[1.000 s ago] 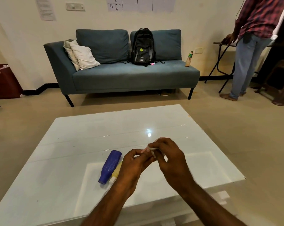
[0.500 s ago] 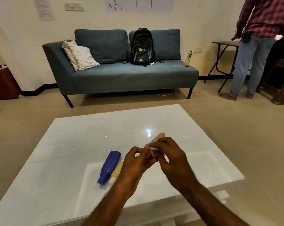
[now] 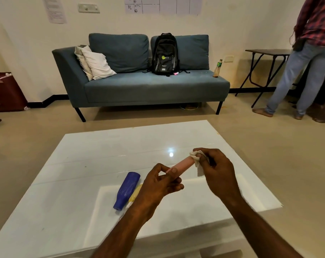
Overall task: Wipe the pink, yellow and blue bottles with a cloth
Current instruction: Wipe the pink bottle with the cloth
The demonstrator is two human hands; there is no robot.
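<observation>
A blue sofa [image 3: 148, 88] with a black backpack [image 3: 164, 53] stands against the far wall, and a glossy white table [image 3: 74, 164] fills the foreground.

On the table the blue bottle [image 3: 127, 190] lies on its side with the yellow bottle [image 3: 136, 192] touching its right flank, mostly hidden behind the left hand [image 3: 158, 185]. Neither is being handled.

The left hand pinches the near end of the pink bottle [image 3: 182, 164], held above the table and slanting up to the right. At its far end the right hand [image 3: 219, 170] grips a small white cloth [image 3: 198, 165] bunched round the bottle's tip, one flap hanging down.

By the look of it the task is in its first third: the pink bottle is mid-wipe — the cloth at one end — while the yellow and blue ones probably remain to be done.
</observation>
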